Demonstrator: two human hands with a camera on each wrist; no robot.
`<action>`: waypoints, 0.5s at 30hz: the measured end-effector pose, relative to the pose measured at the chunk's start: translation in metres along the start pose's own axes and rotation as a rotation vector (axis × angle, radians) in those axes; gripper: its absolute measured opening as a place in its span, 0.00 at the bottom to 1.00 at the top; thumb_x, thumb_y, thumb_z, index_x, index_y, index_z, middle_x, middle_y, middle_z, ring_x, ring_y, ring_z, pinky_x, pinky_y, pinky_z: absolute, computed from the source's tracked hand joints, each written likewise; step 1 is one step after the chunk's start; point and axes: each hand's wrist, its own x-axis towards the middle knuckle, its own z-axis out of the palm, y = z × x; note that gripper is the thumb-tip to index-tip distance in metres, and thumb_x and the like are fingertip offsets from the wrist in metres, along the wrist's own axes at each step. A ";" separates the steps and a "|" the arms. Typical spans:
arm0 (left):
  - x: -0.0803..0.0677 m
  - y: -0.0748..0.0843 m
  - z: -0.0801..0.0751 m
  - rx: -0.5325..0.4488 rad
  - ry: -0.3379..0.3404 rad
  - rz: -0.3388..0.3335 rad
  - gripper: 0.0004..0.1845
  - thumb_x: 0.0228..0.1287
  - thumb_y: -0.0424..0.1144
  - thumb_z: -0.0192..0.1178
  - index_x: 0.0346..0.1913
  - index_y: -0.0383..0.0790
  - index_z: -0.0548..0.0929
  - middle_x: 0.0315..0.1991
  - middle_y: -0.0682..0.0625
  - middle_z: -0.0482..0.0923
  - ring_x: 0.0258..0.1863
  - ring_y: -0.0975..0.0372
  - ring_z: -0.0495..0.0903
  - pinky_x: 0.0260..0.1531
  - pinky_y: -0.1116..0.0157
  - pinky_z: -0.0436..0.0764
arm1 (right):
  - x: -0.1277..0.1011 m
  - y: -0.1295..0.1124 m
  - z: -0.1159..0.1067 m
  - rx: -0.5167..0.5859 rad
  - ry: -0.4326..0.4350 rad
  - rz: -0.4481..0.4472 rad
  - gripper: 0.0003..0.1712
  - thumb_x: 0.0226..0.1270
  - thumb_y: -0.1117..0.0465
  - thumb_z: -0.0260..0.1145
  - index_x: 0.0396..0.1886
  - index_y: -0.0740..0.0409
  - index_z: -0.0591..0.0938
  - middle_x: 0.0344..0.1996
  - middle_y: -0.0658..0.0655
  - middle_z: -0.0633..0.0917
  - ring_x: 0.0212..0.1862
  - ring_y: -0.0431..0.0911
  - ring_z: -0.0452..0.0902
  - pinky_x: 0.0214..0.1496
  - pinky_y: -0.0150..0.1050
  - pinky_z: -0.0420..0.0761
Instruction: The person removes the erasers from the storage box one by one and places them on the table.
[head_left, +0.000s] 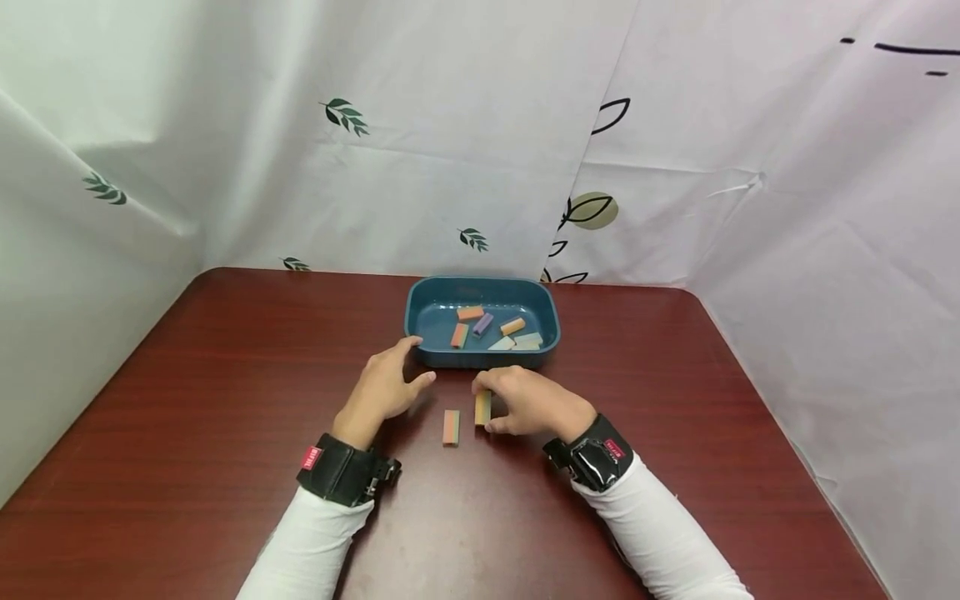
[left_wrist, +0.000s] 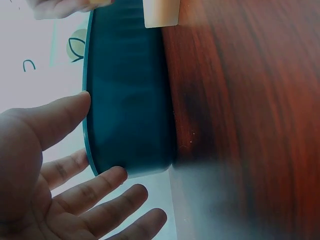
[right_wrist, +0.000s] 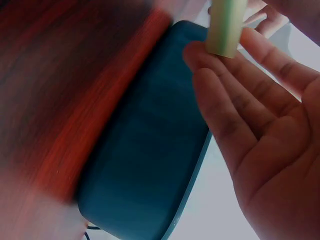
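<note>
Red-brown table (head_left: 187, 433): six blocks in one tray (head_left: 423, 312), two outside; right hand (head_left: 532, 404) pinches one block (head_left: 482, 407), left hand (head_left: 386, 385) relaxed.

The table (head_left: 225, 433) is dark reddish-brown wood grain. The tray (head_left: 422, 293) is deep teal, holding orange, purple and pale green blocks. The block (head_left: 451, 427) lying on the table is orange and green. The backdrop (head_left: 375, 125) is white with green leaf prints.

a dark red wooden worktop (head_left: 225, 400) carries everything. just beyond the fingers a teal tray (head_left: 427, 293) holds several small coloured blocks (head_left: 495, 329). behind and on both sides hangs a white curtain (head_left: 450, 125) printed with green leaves (head_left: 345, 115).
</note>
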 end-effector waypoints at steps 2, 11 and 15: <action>0.000 0.000 0.001 -0.001 0.000 0.005 0.36 0.66 0.46 0.63 0.73 0.42 0.62 0.68 0.35 0.64 0.67 0.42 0.63 0.61 0.42 0.66 | -0.001 -0.001 0.001 -0.005 -0.006 0.001 0.23 0.57 0.57 0.75 0.50 0.58 0.78 0.43 0.51 0.81 0.43 0.42 0.75 0.48 0.37 0.78; 0.000 -0.001 0.003 -0.004 0.013 0.015 0.36 0.66 0.46 0.63 0.72 0.41 0.63 0.68 0.35 0.65 0.66 0.42 0.65 0.60 0.42 0.68 | -0.001 -0.004 0.010 -0.016 -0.025 -0.010 0.23 0.58 0.56 0.74 0.51 0.56 0.78 0.41 0.48 0.79 0.39 0.39 0.71 0.43 0.33 0.75; 0.000 -0.001 0.003 -0.002 0.017 0.023 0.35 0.66 0.46 0.63 0.72 0.41 0.63 0.67 0.35 0.66 0.66 0.42 0.65 0.60 0.42 0.68 | -0.001 -0.004 0.014 -0.020 -0.035 -0.014 0.23 0.58 0.56 0.74 0.51 0.56 0.78 0.40 0.47 0.79 0.38 0.39 0.70 0.42 0.34 0.74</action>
